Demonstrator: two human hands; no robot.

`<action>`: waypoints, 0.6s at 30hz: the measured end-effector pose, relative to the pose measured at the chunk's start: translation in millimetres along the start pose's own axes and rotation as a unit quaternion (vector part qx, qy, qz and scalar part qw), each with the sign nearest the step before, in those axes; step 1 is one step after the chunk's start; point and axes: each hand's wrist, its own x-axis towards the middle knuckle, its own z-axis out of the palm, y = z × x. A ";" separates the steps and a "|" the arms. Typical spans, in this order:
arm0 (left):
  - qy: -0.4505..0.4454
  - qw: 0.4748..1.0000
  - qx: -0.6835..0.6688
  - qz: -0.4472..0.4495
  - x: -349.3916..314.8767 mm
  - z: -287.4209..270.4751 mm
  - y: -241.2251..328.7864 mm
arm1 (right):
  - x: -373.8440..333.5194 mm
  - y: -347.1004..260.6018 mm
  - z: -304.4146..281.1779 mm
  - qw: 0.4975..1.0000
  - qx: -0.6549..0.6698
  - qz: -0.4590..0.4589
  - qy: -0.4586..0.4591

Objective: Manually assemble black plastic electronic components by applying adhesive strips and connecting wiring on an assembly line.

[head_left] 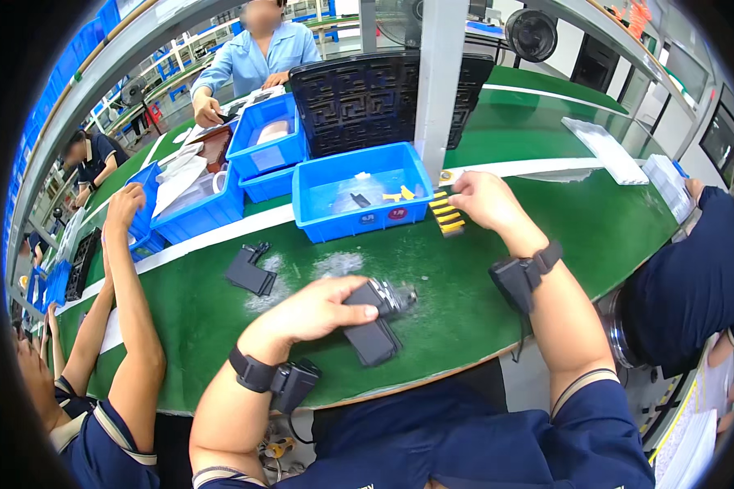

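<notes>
My left hand (311,311) is closed around a flat black rectangular piece (357,308), its thumb across the top. The piece's far end, with a silvery striped part, is smeared by motion. Just beneath it on the green table lies another black rectangular piece (375,342). My right hand (491,202) is raised farther off, with thumb and fingertips pinched together. Its fingertips are just beside a card of yellow strips with dark bands (447,215); whatever they pinch is too small to tell. To the left lie more black pieces with a short arm (251,269).
A blue bin (318,213) with small yellow and black bits stands beyond my hands, against a metal post (440,81). More blue bins (197,208) and a black lattice tray (359,106) surround it. A co-worker's arm (134,301) reaches in from the left; another person sits at right.
</notes>
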 end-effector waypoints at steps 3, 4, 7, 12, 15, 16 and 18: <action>-0.005 0.997 0.063 -0.034 -8.6 -1.0 0.1 | -0.3 -7.9 15.3 0.992 -0.091 0.080 -0.038; 0.008 0.995 0.096 -0.036 -7.9 0.4 2.2 | 1.0 -8.2 17.0 0.987 -0.073 0.112 -0.093; 0.118 0.953 0.269 0.077 -13.0 10.0 -7.7 | 3.0 -0.4 22.5 0.990 -0.026 0.131 -0.047; 0.211 0.924 0.307 0.089 -16.3 9.8 -4.9 | 8.7 8.3 28.3 0.961 0.205 0.182 -0.031; 0.265 0.925 0.254 0.095 -19.7 2.9 6.3 | 1.6 -5.0 11.2 0.916 0.384 0.115 0.018; 0.283 0.927 0.222 0.104 -21.3 -0.6 12.1 | 0.0 -12.1 4.5 0.894 0.439 0.081 0.017; 0.309 0.920 0.223 0.097 -22.7 -8.1 24.3 | -7.7 -45.4 -3.1 0.876 0.479 0.055 -0.009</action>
